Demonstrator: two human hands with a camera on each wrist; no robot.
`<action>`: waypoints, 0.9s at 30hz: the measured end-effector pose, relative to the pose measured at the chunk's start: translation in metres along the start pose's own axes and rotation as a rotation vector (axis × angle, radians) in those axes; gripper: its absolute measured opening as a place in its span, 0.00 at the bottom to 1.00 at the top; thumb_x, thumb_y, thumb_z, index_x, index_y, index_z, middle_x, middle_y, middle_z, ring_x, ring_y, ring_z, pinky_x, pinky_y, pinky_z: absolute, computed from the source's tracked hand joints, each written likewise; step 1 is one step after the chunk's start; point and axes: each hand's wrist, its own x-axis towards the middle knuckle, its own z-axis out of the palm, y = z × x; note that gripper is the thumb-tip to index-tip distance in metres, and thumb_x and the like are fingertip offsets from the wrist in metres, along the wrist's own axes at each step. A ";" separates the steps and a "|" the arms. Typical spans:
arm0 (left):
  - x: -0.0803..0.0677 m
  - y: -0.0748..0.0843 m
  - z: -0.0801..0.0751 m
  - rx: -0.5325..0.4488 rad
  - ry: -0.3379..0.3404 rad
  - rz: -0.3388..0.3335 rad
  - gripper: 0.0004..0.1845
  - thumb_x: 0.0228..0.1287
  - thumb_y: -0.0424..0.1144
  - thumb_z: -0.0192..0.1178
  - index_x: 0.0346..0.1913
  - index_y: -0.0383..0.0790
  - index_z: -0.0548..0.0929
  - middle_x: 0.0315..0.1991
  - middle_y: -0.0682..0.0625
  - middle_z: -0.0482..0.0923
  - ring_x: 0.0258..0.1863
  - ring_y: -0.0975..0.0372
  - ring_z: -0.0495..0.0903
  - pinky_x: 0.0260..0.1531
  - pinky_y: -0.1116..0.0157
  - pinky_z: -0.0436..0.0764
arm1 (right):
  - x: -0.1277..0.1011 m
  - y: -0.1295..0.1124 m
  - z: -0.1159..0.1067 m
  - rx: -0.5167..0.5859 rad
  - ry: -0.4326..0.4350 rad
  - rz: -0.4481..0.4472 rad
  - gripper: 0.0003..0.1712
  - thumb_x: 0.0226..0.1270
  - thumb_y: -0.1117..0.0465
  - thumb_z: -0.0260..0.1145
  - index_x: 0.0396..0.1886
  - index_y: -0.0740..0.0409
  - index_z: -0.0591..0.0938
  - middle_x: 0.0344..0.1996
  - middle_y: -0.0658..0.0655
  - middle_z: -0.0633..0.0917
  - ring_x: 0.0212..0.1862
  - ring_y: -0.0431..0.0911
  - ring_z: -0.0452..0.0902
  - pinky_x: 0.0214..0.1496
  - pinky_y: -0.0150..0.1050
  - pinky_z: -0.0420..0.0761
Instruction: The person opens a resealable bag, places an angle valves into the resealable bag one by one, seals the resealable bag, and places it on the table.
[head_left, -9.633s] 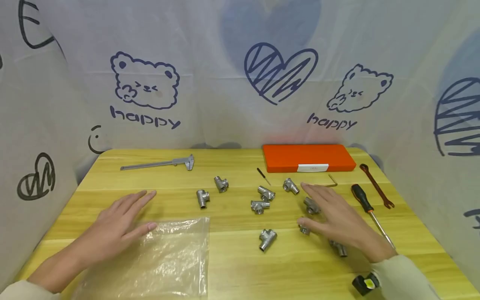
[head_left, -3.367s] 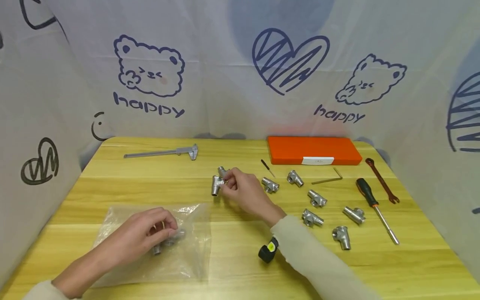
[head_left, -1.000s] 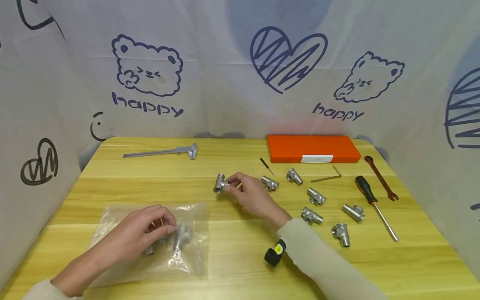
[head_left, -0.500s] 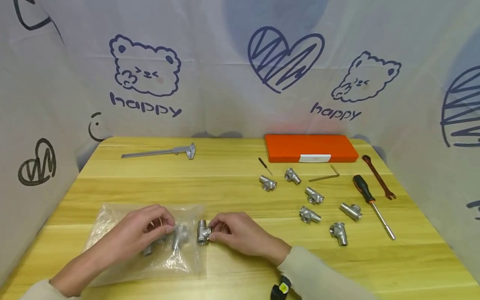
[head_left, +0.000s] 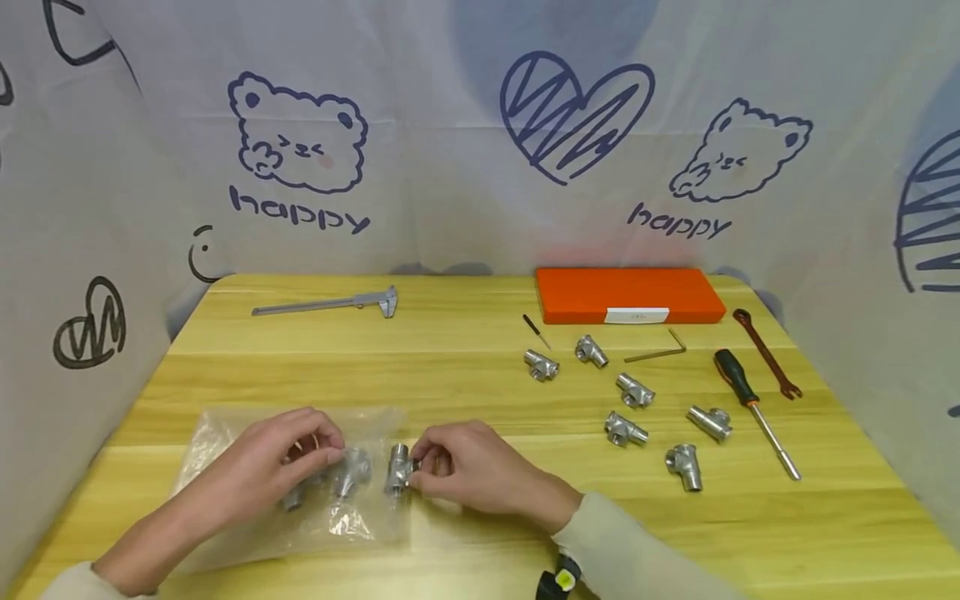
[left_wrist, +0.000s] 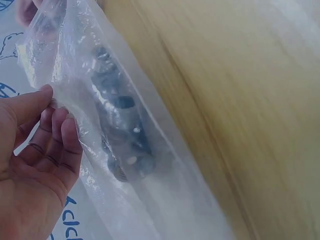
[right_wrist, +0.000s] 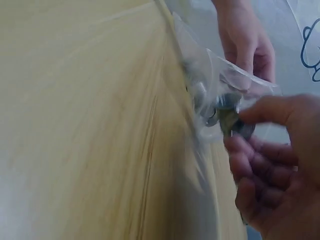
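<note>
In the head view a clear plastic zip bag (head_left: 255,546) lies flat at the front left of the table. My left hand (head_left: 266,458) pinches its upper layer between thumb and fingers, lifting it. Several metal pipe tees (left_wrist: 125,130) lie inside, partly hidden by that hand. One tee (head_left: 351,473) in there shows through the plastic. My right hand (head_left: 483,471) grips another pipe tee (head_left: 398,471) by one end, at the bag's right-hand opening. From the right wrist view, the held tee (right_wrist: 231,115) is among the folds of plastic at the mouth.
Several more pipe tees (head_left: 634,390) lie scattered right of centre. Behind them are a small screwdriver (head_left: 536,331), a hex key (head_left: 660,355) and an orange case (head_left: 630,293). A large screwdriver (head_left: 735,377) and wrench (head_left: 767,354) lie far right, a caliper (head_left: 330,305) back left.
My right hand has carried a pipe tee from the middle of the table forward and left into the bag's mouth. The left hand keeps its pinch. At first both hands were spread over the table.
</note>
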 end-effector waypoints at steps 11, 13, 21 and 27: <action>0.000 0.002 -0.004 0.002 0.004 0.004 0.04 0.75 0.39 0.70 0.44 0.53 0.86 0.38 0.63 0.84 0.36 0.73 0.79 0.38 0.70 0.86 | 0.018 0.001 0.008 -0.043 0.020 0.042 0.11 0.72 0.58 0.75 0.49 0.58 0.90 0.32 0.42 0.88 0.33 0.29 0.79 0.43 0.25 0.82; -0.001 0.002 -0.004 0.008 0.006 0.004 0.04 0.75 0.39 0.70 0.44 0.54 0.86 0.38 0.63 0.84 0.36 0.74 0.79 0.38 0.70 0.86 | 0.016 0.001 0.006 -0.070 0.041 0.088 0.11 0.69 0.59 0.75 0.47 0.58 0.90 0.31 0.41 0.88 0.32 0.30 0.79 0.42 0.26 0.81; -0.001 0.001 -0.004 0.016 0.028 0.026 0.05 0.75 0.38 0.70 0.43 0.54 0.86 0.38 0.64 0.84 0.36 0.74 0.78 0.37 0.70 0.85 | 0.019 -0.001 0.009 -0.062 0.027 0.012 0.10 0.69 0.62 0.75 0.48 0.58 0.90 0.32 0.43 0.89 0.33 0.28 0.79 0.41 0.24 0.81; 0.000 0.000 -0.004 0.018 0.031 0.033 0.05 0.76 0.37 0.69 0.44 0.54 0.86 0.38 0.65 0.83 0.36 0.75 0.78 0.38 0.70 0.85 | 0.032 -0.005 0.024 -0.171 -0.034 -0.070 0.07 0.71 0.62 0.73 0.46 0.55 0.90 0.31 0.41 0.86 0.32 0.27 0.74 0.39 0.20 0.75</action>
